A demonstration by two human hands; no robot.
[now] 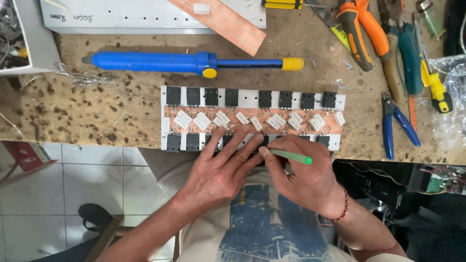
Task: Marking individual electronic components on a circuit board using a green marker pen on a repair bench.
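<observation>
A long white metal bar carrying a copper-coloured circuit strip, two rows of black square transistors and a line of small white block resistors [252, 120] lies flat along the near edge of a scarred, speckled wooden workbench [73, 104]. The left hand [221, 170] rests palm down on the bar's near edge, its fingers [232, 141] spread apart and laid over the lower row of black parts. The right hand [298, 174], touching the left at the fingertips, pinches a thin green pen-like tool [290, 156] between thumb and forefinger, the tool lying nearly level with its rounded end pointing right and its tip hidden at the bar's near edge. A red beaded bracelet [343, 206] circles the right wrist. Beyond the bar, well apart from the hands, lies a blue desoldering pump with a yellow plunger knob [194, 62]. To the right sit blue-handled cutters [399, 125], near orange-handled pliers [364, 31] and a yellow-handled screwdriver [436, 87]. A second white metal bar with an angled copper strip [145, 17] lies at the far edge.
</observation>
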